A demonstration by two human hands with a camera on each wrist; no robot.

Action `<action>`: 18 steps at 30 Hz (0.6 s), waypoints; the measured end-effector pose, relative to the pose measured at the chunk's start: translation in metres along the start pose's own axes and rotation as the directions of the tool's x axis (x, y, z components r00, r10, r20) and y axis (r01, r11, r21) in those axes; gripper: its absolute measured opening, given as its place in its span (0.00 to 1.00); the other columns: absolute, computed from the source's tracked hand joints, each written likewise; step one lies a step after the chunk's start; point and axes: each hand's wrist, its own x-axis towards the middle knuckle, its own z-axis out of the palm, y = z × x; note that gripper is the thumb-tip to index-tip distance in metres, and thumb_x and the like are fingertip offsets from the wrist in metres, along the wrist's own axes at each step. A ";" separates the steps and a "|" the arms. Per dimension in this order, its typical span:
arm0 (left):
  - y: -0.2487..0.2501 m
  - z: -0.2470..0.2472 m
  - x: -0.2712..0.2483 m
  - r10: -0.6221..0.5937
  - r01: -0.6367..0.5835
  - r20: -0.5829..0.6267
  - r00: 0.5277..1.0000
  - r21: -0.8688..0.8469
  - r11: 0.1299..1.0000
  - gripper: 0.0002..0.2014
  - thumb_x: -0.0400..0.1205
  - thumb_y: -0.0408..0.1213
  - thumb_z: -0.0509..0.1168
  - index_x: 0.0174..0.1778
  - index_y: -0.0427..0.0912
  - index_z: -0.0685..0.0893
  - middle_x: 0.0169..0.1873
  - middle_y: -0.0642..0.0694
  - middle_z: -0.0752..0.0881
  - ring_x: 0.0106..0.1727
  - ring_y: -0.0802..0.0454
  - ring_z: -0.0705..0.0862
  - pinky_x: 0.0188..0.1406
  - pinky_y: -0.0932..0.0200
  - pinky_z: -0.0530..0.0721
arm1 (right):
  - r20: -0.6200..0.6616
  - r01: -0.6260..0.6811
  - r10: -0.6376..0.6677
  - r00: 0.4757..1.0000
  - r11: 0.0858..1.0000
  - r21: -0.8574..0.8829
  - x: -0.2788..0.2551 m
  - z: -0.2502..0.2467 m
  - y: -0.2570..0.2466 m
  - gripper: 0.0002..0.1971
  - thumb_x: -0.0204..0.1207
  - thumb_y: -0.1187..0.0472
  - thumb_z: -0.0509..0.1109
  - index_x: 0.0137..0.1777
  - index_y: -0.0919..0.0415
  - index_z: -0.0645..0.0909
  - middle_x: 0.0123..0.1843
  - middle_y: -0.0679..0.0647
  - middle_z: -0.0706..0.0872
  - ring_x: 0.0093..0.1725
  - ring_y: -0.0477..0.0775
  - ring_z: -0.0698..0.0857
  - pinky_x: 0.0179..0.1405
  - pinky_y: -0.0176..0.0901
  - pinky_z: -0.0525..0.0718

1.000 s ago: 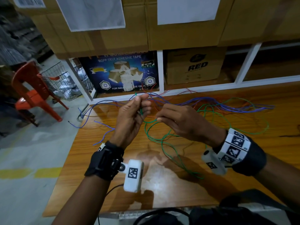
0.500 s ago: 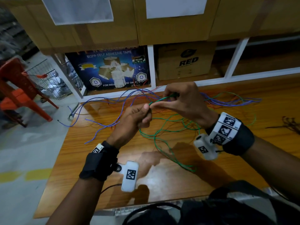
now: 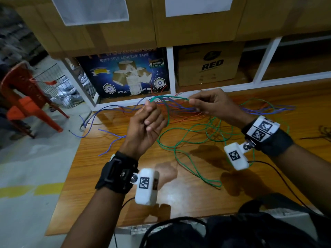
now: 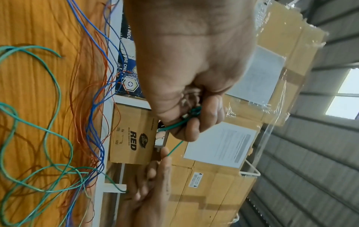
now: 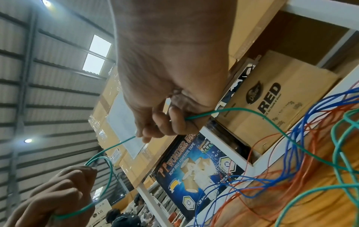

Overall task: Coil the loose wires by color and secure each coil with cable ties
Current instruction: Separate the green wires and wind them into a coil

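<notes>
A green wire (image 3: 186, 129) lies in loose loops on the wooden table (image 3: 100, 176), mixed at the back with blue wires (image 3: 100, 111) and orange wires (image 3: 180, 119). My left hand (image 3: 146, 122) is raised above the table and grips the green wire's (image 4: 174, 124) end between thumb and curled fingers. My right hand (image 3: 213, 104) pinches the same green wire (image 5: 229, 109) a short span to the right. Between the two hands the strand arches up. In the right wrist view a green loop (image 5: 104, 176) runs round the left hand (image 5: 58, 198).
Cardboard boxes (image 3: 209, 63) and a blue tape carton (image 3: 125, 72) fill the white shelf behind the table. An orange plastic chair (image 3: 25, 97) and a wire basket (image 3: 59, 86) stand on the floor to the left. A dark bundle (image 3: 324, 131) lies at the table's right edge.
Both hands have risen and drawn apart, the right hand moving right along the green wire. The green strand now arches between them, and the left hand has turned palm toward me.
</notes>
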 end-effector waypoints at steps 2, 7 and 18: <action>0.003 -0.005 0.002 0.047 -0.048 -0.023 0.999 -0.052 0.997 0.10 0.87 0.36 0.60 0.39 0.43 0.76 0.21 0.53 0.72 0.19 0.60 0.71 0.29 0.62 0.63 | 0.006 -0.010 0.010 1.000 1.000 -0.026 -0.003 -0.002 0.004 0.10 0.83 0.66 0.74 0.61 0.67 0.90 0.37 0.58 0.89 0.29 0.38 0.81 0.27 0.33 0.76; 0.012 -0.014 0.005 0.158 -0.192 -0.138 0.978 -0.282 0.940 0.13 0.86 0.30 0.52 0.43 0.36 0.81 0.22 0.48 0.75 0.21 0.55 0.75 0.28 0.59 0.77 | -0.031 0.008 -0.013 0.999 0.989 -0.145 -0.011 -0.004 0.016 0.10 0.77 0.65 0.80 0.57 0.64 0.93 0.42 0.46 0.94 0.36 0.46 0.91 0.37 0.39 0.88; 0.015 -0.013 0.015 0.265 -0.297 -0.344 0.901 -0.044 0.954 0.19 0.94 0.33 0.45 0.43 0.43 0.78 0.28 0.51 0.79 0.29 0.57 0.81 0.35 0.62 0.84 | 0.124 0.163 -0.123 0.985 0.906 -0.391 -0.012 0.005 0.017 0.06 0.81 0.62 0.77 0.55 0.60 0.93 0.44 0.46 0.89 0.41 0.38 0.84 0.40 0.32 0.75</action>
